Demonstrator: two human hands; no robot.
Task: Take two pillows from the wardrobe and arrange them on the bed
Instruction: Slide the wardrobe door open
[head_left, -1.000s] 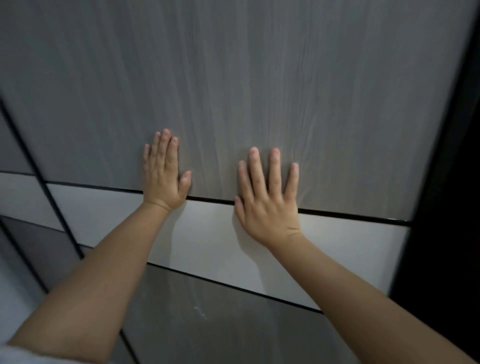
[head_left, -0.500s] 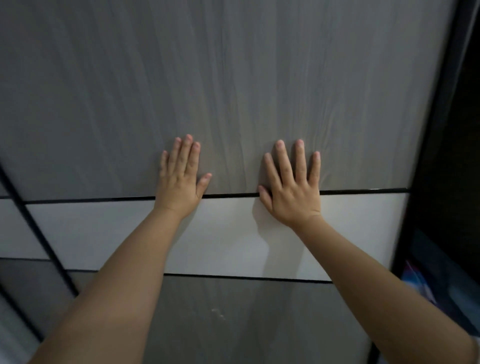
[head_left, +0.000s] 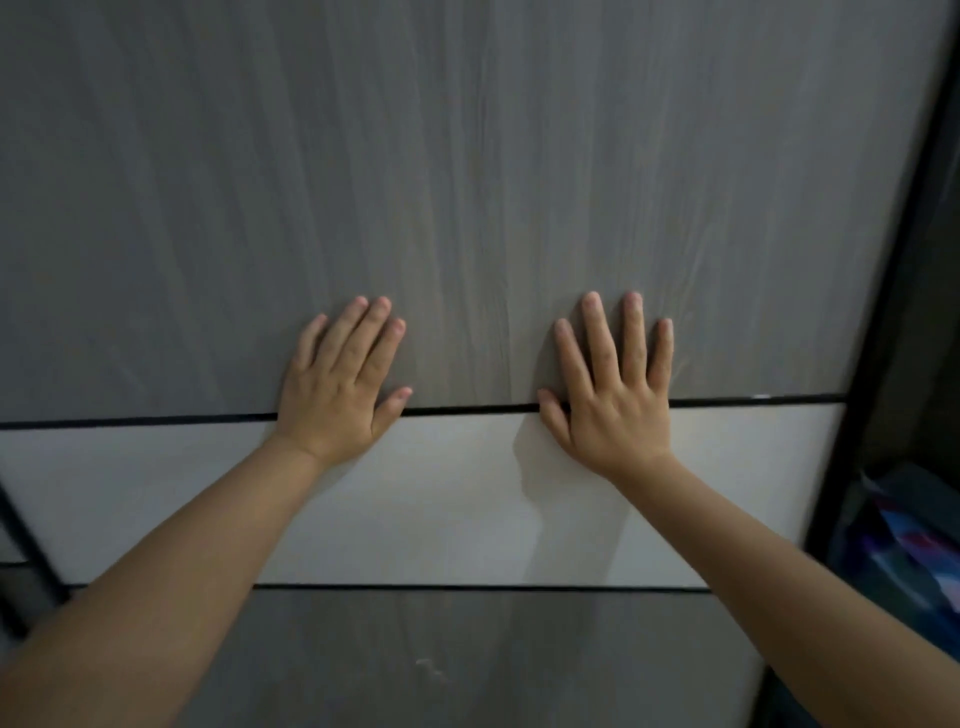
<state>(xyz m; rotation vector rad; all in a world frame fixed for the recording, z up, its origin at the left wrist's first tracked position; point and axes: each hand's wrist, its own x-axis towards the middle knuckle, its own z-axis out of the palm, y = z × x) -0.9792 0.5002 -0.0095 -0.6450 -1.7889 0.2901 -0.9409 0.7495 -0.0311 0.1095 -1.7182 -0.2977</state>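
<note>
A grey wood-grain sliding wardrobe door (head_left: 467, 182) with a white band (head_left: 441, 499) across it fills the view. My left hand (head_left: 343, 384) lies flat on the door, fingers spread, palm across the black seam above the white band. My right hand (head_left: 613, 395) presses flat beside it, a hand's width to the right. Neither hand holds anything. To the right of the door's dark edge, the wardrobe's dim interior (head_left: 914, 312) shows, with colourful folded fabric (head_left: 904, 551) low inside. No pillow can be made out.
A second door panel (head_left: 15, 561) overlaps at the far left behind a black frame strip. The door's black right edge (head_left: 878, 322) runs from the top right down to the lower right.
The door has slid left under both flat hands, widening the dark gap at the right, where colourful fabric has come into view. The view has levelled out.
</note>
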